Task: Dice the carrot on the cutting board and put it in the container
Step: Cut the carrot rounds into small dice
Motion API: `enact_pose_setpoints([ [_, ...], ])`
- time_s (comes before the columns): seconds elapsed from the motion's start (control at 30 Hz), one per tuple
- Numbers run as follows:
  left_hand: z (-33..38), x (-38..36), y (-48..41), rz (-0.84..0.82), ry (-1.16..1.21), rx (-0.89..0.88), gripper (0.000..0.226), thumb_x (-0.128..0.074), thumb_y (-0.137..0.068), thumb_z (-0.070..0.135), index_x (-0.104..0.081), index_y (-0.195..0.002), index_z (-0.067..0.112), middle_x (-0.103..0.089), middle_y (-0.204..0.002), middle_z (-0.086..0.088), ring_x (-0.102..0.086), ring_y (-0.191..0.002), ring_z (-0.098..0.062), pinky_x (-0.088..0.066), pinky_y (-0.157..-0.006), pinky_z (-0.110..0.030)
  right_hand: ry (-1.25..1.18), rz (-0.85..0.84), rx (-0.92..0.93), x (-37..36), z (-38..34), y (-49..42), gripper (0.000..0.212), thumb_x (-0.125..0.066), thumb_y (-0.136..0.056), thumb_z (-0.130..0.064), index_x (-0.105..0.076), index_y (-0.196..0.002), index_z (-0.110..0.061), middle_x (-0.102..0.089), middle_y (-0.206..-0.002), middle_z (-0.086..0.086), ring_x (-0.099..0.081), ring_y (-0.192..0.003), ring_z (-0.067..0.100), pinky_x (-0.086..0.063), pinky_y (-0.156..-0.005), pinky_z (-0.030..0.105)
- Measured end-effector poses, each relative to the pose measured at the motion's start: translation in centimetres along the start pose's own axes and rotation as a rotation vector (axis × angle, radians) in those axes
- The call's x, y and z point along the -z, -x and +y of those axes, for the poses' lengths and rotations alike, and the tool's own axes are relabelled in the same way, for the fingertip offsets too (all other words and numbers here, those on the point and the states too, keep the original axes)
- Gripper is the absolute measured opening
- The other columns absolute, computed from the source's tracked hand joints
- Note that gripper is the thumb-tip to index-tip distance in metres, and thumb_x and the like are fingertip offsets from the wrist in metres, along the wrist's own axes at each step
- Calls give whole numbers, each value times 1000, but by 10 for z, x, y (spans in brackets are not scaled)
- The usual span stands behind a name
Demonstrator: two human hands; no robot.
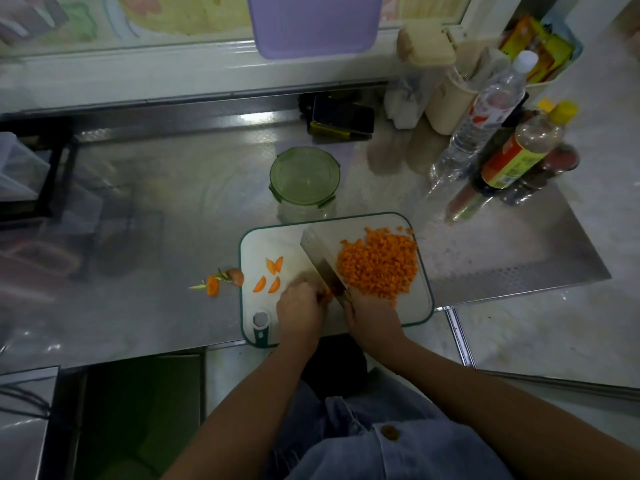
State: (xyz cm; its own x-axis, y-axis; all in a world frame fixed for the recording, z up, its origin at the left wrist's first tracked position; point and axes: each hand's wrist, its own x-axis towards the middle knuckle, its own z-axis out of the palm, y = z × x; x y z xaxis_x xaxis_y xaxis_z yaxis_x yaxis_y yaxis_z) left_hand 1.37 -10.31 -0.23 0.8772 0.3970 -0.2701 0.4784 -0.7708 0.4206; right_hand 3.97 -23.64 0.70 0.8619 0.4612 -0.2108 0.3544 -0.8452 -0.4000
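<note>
Off the board's left edge, well left of both hands, lie carrot-end scraps (pixel 214 285) with bits of green stalk. On the white cutting board (pixel 258 245), just left of the left hand, sit four thin orange wedges (pixel 270 276), cut flat and pale at the edges. The left hand (pixel 299 306) curls its fingers down on a small carrot piece (pixel 329 293), held against the blade. Out past its knuckles, beyond the board, stands the container (pixel 304 178) with its green lid on. The right hand (pixel 373 317) is wrapped firmly round the handle of the cleaver (pixel 318 252). Just beyond that grip, right of the blade, lies a heap of diced carrot (pixel 379 263), small bright cubes.
</note>
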Motion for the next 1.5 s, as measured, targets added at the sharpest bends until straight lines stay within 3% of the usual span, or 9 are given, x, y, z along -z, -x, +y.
enact_pose_setpoints([
  [0.23, -4, 0, 6, 25, 16, -91, 22, -56, -91, 28, -74, -104, 22, -63, -105, -3, -60, -90, -22, -46, -73, -30, -81, 28, 19, 6, 1, -2, 20, -44, -98, -27, -56, -95, -11, -60, -74, 9, -57, -63, 26, -42, -54, 37],
  [0.73, -3, 2, 1, 22, 143, 94, 21, -57, -86, 15, -77, -91, 22, -74, -91, -1, -66, -81, -21, -53, -77, -33, -20, -60, -47, -6, -9, -1, 22, -39, -99, -27, -53, -104, -11, -62, -94, 9, -62, -81, 27, -41, -62, 33],
  [0.9, -3, 3, -1, 15, 138, 108, 17, -60, -84, 18, -76, -89, 22, -73, -90, -1, -66, -80, -21, -52, -73, -31, -45, -33, -48, -8, -11, -6, 19, -41, -99, -26, -53, -97, -11, -61, -83, 10, -62, -74, 29, -43, -58, 36],
  [1.0, -4, 4, -2, 15, 123, 115, 12, -64, -83, 21, -74, -89, 19, -72, -89, -3, -66, -82, -22, -50, -72, -31, -100, -20, -30, -4, -12, -9, 19, -44, -98, -24, -55, -96, -9, -61, -80, 12, -59, -71, 29, -37, -56, 34],
  [1.17, -6, 4, -2, 15, 92, 79, 13, -63, -85, 25, -74, -89, 19, -72, -90, -3, -66, -83, -22, -50, -73, -32, -143, 4, 13, 4, -3, -3, 20, -43, -99, -26, -54, -97, -10, -50, -68, 3, -48, -58, 18, -32, -54, 30],
  [1.5, -8, 1, 0, 30, 64, 63, 17, -56, -90, 24, -72, -91, 18, -70, -91, -4, -64, -84, -23, -48, -71, -32, -68, -65, -16, -7, -8, 3, 21, -40, -99, -28, -53, -105, -13, -62, -88, 10, -60, -79, 28, -43, -63, 34],
])
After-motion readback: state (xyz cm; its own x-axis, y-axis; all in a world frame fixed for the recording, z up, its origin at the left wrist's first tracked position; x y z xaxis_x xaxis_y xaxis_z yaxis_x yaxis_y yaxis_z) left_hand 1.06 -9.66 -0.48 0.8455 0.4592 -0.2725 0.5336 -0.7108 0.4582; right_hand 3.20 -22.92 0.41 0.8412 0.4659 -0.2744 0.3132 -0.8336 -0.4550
